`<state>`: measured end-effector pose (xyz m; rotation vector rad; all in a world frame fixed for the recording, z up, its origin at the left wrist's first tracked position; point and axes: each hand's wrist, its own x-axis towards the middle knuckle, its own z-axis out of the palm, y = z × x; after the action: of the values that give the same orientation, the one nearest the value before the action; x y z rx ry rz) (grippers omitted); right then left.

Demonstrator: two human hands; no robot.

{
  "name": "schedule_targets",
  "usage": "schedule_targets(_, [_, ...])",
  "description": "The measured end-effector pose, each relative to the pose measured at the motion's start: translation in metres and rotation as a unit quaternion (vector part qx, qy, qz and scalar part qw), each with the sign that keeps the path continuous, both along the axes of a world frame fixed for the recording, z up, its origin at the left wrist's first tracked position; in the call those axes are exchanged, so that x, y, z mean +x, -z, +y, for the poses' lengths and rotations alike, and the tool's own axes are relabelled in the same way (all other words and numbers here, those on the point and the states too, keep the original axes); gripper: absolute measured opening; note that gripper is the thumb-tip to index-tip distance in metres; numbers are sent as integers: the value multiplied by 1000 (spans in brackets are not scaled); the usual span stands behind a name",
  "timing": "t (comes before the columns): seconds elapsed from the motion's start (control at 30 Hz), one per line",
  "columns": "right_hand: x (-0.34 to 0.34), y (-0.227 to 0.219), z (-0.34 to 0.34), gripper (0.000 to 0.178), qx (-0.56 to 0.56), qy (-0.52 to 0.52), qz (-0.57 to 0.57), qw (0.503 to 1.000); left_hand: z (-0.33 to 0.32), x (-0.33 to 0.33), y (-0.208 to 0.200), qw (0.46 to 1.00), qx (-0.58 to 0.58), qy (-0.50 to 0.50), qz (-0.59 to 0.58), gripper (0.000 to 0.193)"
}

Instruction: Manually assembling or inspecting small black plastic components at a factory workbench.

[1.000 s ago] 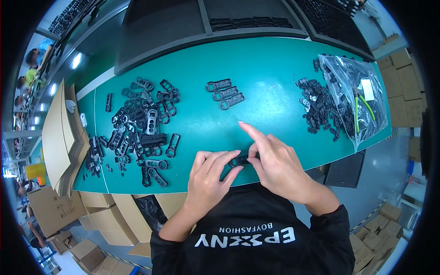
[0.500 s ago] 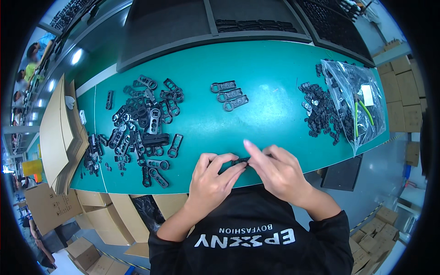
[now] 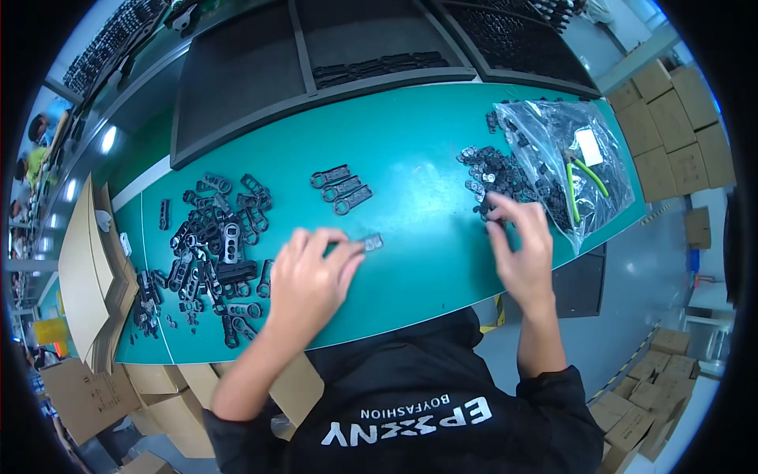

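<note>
My left hand (image 3: 309,276) is closed on a black plastic part, its greyish end (image 3: 373,242) sticking out past the fingertips above the green table. The rest of that part is hidden by my fingers. My right hand (image 3: 523,249) is at the near-left edge of a pile of small black plastic pieces (image 3: 505,175), thumb and forefinger apart. Between my hands and farther back, three black elongated parts with a ring at one end (image 3: 341,189) lie in a slanted row.
A heap of similar black ringed parts (image 3: 213,237) covers the table's left side. On the right lie a clear plastic bag (image 3: 545,130) and green-handled pliers (image 3: 574,197). Dark trays (image 3: 237,71) line the far edge; folded cardboard (image 3: 87,276) stands at the left.
My hands have come apart. My right hand moved right and away to the small pieces; my left keeps the black part and moved slightly farther in. The view has shifted right.
</note>
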<state>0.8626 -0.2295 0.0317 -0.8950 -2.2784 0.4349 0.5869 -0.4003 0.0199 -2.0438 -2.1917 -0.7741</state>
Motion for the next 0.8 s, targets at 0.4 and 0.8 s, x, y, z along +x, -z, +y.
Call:
schedule_targets(0.4, [-13, 6, 25, 61, -44, 64, -84, 993, 49, -38, -11, 996, 19, -31, 80, 18])
schedule_targets(0.8, [-24, 2, 31, 61, -120, 46, -35, 991, -46, -86, -26, 981, -94, -150, 84, 33])
